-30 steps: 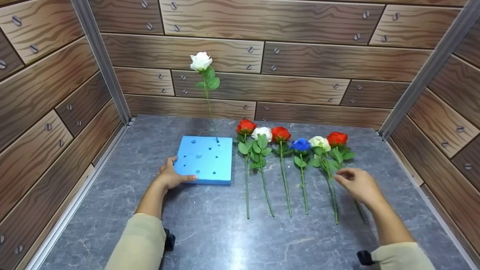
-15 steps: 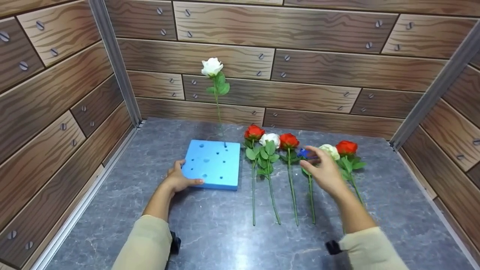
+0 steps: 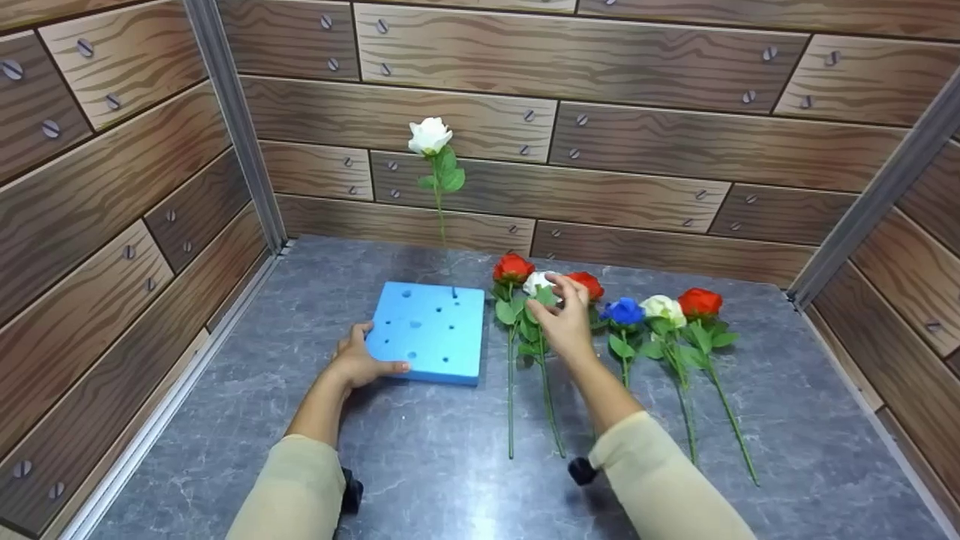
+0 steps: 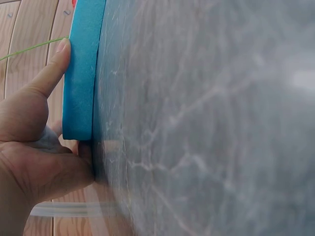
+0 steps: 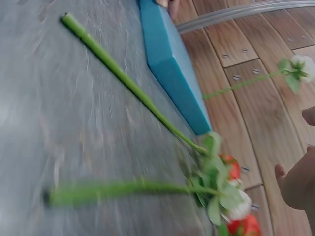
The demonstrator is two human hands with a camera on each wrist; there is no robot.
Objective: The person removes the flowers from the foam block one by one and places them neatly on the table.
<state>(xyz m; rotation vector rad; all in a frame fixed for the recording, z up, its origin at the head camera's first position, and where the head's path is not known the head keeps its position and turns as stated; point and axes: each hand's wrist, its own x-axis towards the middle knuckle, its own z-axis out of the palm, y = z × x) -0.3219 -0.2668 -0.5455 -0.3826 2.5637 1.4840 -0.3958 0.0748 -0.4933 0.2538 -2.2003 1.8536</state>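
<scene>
A light blue foam block [image 3: 427,341] with several holes lies left of centre in the head view. My left hand [image 3: 356,364] grips its near left corner, the thumb on the front edge and the fingers along the left side. One white rose [image 3: 430,136] stands upright at the block's far edge. Over the lying white rose [image 3: 538,283] and a red rose [image 3: 589,285] is my right hand [image 3: 566,322], thumb and fingers parted, holding nothing. It partly hides both flowers. Another red rose [image 3: 514,268] lies just left of them, closer to the block.
Further right on the grey marbled table [image 3: 420,465] lie a blue rose [image 3: 624,310], a cream rose [image 3: 663,309] and a red rose [image 3: 700,301], stems toward me. Wood-patterned walls [image 3: 637,135] enclose the table at the back and sides.
My right hand has swept left, from beside the rightmost roses, past the blue rose, to the white one. My left hand stays on the block. The head view has shifted slightly.
</scene>
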